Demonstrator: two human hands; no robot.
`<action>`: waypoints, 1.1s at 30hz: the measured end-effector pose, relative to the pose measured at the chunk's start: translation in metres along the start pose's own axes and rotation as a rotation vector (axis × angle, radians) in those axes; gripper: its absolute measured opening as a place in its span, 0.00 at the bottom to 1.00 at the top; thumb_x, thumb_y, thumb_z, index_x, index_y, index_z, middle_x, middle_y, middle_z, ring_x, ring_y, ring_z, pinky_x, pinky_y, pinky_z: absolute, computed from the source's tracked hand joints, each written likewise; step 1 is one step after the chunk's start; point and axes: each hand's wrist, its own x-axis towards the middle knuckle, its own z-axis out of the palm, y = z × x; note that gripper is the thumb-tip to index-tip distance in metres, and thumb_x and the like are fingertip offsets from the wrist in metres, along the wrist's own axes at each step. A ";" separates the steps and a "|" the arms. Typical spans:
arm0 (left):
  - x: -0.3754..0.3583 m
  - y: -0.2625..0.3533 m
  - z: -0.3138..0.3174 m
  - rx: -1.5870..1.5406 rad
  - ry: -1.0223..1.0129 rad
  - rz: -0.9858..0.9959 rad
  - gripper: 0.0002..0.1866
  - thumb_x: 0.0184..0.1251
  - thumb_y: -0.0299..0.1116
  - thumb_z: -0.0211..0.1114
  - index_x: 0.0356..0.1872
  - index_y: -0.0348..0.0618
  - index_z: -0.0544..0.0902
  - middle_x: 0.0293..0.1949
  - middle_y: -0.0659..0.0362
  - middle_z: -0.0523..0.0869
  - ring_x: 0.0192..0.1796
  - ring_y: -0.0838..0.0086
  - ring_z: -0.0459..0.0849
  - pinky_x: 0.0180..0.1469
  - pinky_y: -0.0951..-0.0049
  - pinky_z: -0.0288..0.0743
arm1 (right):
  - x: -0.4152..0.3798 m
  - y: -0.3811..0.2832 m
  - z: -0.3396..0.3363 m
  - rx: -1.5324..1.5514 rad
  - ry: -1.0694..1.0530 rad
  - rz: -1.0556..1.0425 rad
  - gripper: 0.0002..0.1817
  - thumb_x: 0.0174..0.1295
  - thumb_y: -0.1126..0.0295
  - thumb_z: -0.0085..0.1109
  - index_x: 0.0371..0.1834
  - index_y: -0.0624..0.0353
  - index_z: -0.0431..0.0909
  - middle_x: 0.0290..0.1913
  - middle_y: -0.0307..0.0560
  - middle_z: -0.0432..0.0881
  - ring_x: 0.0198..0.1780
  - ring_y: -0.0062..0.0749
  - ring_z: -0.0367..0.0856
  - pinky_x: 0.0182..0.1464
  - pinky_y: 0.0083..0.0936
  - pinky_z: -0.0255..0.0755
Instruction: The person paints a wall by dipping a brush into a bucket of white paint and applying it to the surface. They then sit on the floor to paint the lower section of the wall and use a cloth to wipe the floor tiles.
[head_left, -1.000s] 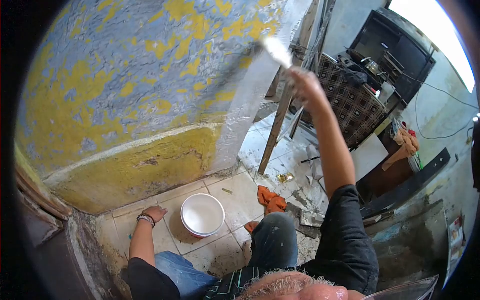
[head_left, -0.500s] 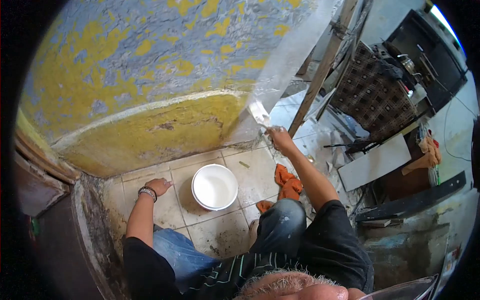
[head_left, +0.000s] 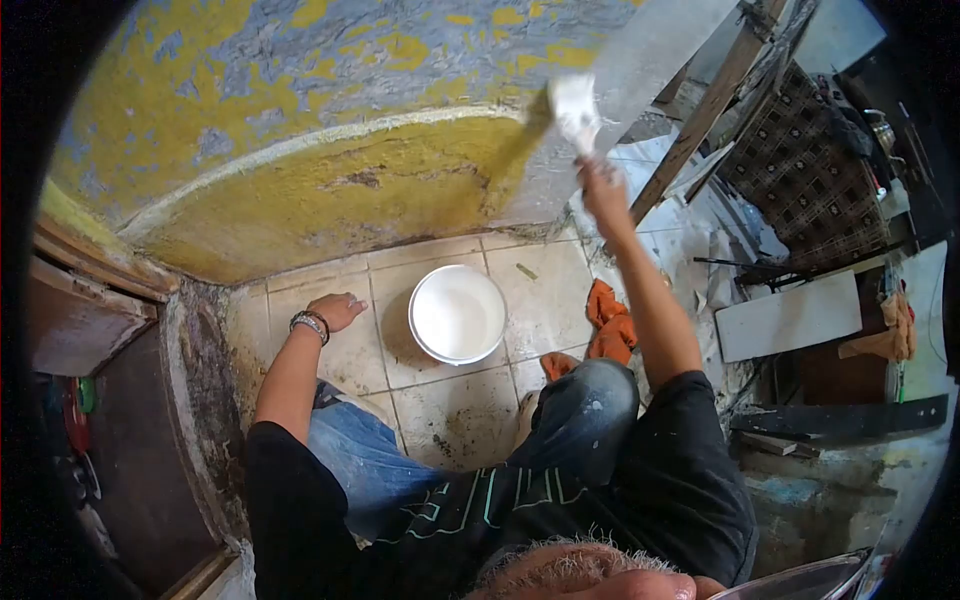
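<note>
My right hand (head_left: 603, 190) is closed around the handle of a wide paintbrush (head_left: 575, 105). The brush head is white with paint and slightly blurred. It is at the wall (head_left: 400, 165), beside the boundary between the yellow, peeling surface and a pale coated strip (head_left: 665, 65). My left hand (head_left: 338, 311), with a bracelet at the wrist, hangs over the floor near my left knee. Its fingers are loosely bent and apart, holding nothing. Between my arms stands a white bucket (head_left: 458, 314) with whitish liquid inside, just right of my left hand.
Orange cloth (head_left: 610, 325) lies on the tiled floor (head_left: 450, 400) by my right knee. Wooden poles (head_left: 700, 130) lean at the right, near a patterned cloth (head_left: 800, 170) and a white board (head_left: 790, 315). A dark door (head_left: 140, 470) stands at the left.
My right hand and the brush have moved upward and to the right along the wall. The view has shifted a little; my left hand stays near the bucket.
</note>
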 end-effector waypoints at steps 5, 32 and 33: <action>-0.027 -0.009 0.002 -0.028 0.094 -0.049 0.31 0.70 0.59 0.45 0.55 0.43 0.79 0.55 0.46 0.82 0.59 0.54 0.79 0.61 0.56 0.70 | -0.091 0.182 0.056 -0.168 -0.197 0.279 0.16 0.67 0.58 0.53 0.32 0.60 0.79 0.23 0.42 0.75 0.22 0.27 0.70 0.24 0.30 0.64; -0.101 -0.097 0.011 -0.111 0.074 -0.320 0.39 0.71 0.62 0.43 0.63 0.33 0.72 0.61 0.41 0.76 0.65 0.51 0.73 0.66 0.58 0.65 | -0.148 0.239 0.125 -0.192 -0.271 0.499 0.13 0.66 0.62 0.54 0.33 0.62 0.79 0.29 0.53 0.83 0.29 0.41 0.81 0.32 0.36 0.72; -0.100 -0.103 0.015 -0.097 0.079 -0.313 0.39 0.71 0.63 0.43 0.63 0.32 0.71 0.62 0.41 0.75 0.65 0.51 0.72 0.67 0.59 0.64 | -0.145 0.232 0.123 -0.261 -0.291 0.416 0.14 0.65 0.61 0.55 0.35 0.63 0.79 0.31 0.58 0.83 0.33 0.47 0.81 0.36 0.40 0.72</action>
